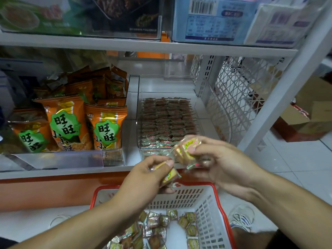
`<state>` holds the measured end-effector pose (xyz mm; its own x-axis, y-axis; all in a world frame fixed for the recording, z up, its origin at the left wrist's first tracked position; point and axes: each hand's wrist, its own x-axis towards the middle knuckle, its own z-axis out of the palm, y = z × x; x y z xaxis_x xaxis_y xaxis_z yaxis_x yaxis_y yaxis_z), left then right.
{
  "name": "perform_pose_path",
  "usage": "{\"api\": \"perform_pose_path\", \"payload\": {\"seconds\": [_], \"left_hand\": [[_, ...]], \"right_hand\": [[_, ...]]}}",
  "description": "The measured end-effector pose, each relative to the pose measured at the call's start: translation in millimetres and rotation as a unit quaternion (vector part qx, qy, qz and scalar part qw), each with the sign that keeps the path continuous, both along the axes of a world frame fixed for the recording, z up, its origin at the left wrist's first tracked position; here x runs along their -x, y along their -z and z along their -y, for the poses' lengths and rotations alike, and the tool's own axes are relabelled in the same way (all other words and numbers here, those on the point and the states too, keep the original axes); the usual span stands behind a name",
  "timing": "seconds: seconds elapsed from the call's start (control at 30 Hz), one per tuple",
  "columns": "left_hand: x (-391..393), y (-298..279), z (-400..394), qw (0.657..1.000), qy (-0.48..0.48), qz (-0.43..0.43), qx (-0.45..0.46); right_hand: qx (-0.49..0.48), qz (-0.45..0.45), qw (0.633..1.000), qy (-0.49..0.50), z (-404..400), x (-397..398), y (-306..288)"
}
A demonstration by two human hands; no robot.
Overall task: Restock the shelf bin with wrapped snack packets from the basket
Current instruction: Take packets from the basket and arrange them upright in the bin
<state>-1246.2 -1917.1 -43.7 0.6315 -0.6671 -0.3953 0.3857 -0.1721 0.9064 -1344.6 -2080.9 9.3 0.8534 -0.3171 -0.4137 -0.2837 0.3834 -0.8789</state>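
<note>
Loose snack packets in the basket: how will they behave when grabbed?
The packets look small and probably light; each hand holds some in its fingers. Their glossy film wrap is likely slippery, with floppy crimped ends. They lie flat and squarish in the basket, so they should slide rather than roll.

I see the clear shelf bin [139, 123] at the shelf's front edge, packed with neat rows of wrapped snack packets [167, 119]. White red-rimmed basket [208, 209] below holds loose packets [161, 229] on its floor. Two packets [186, 150] held above its far rim, blurred, maybe more.
</note>
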Motion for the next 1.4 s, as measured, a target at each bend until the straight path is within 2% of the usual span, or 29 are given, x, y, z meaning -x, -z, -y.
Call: {"api": "perform_pose_path", "payload": {"seconds": [0.07, 0.13, 0.2, 0.3, 0.33, 0.43, 0.5, 0.57, 0.63, 0.77, 0.8, 0.97, 1.17, 1.2, 1.33, 1.4], "left_hand": [[-2.3, -2.5, 1.1, 1.0, -0.018, -0.016, 0.006], [-5.9, -4.1, 2.5, 0.999, -0.037, -0.029, 0.014], [-9.7, -4.0, 3.4, 0.998, -0.05, -0.034, 0.026], [-14.4, -2.7, 3.9, 0.997, -0.059, -0.039, 0.031], [-15.8, -1.7, 4.2, 0.997, -0.06, -0.04, 0.03], [-17.7, -1.3, 4.3, 0.997, -0.053, -0.041, 0.029], [-18.0, -2.5, 4.7, 0.998, -0.046, -0.037, 0.029], [-17.3, -4.6, 5.8, 0.998, -0.037, -0.032, 0.031], [-16.0, -6.2, 6.9, 0.999, -0.024, -0.023, 0.034], [-11.7, -8.4, 7.2, 0.999, -0.004, -0.02, 0.044], [-11.5, -8.8, 6.9, 0.999, -0.005, -0.021, 0.045], [-13.9, -9.9, 6.8, 0.998, -0.008, -0.027, 0.047], [-14.1, -8.0, 6.0, 0.998, -0.005, -0.024, 0.049], [-13.9, -7.7, 6.0, 0.999, -0.002, -0.023, 0.05], [-13.7, -5.8, 6.3, 0.999, 0.001, -0.019, 0.047], [-13.5, -4.6, 6.6, 0.999, 0.003, -0.016, 0.045]], "right_hand": [[0.092, 0.031, 0.995, 0.025, 11.8, -4.9, -8.9], [0.257, 0.042, 0.964, 0.051, 32.8, -13.6, -20.2], [0.461, 0.01, 0.887, 0.01, 56.5, -26.9, -32.5], [0.654, -0.094, 0.729, -0.181, 77.8, -53.3, -40.0], [0.678, -0.12, 0.685, -0.237, 80.5, -62.3, -37.7], [0.681, -0.204, 0.608, -0.353, 82.0, -85.3, -24.3], [0.667, -0.258, 0.57, -0.404, 82.1, -96.5, -14.8], [0.666, -0.273, 0.549, -0.426, 81.8, -104.4, -5.4], [0.665, -0.279, 0.546, -0.426, 82.5, -109.5, 2.5], [0.667, -0.297, 0.565, -0.386, 82.2, -108.1, 4.9], [0.66, -0.304, 0.579, -0.37, 83.7, -106.2, 5.5], [0.551, -0.349, 0.71, -0.266, 89.2, -94.4, 13.4], [0.477, -0.365, 0.766, -0.229, 89.9, -89.0, 15.8], [0.486, -0.365, 0.76, -0.232, 89.5, -89.3, 15.1], [0.598, -0.359, 0.667, -0.263, 83.1, -93.1, 15.9], [0.602, -0.361, 0.659, -0.269, 82.8, -94.0, 18.6]]}}
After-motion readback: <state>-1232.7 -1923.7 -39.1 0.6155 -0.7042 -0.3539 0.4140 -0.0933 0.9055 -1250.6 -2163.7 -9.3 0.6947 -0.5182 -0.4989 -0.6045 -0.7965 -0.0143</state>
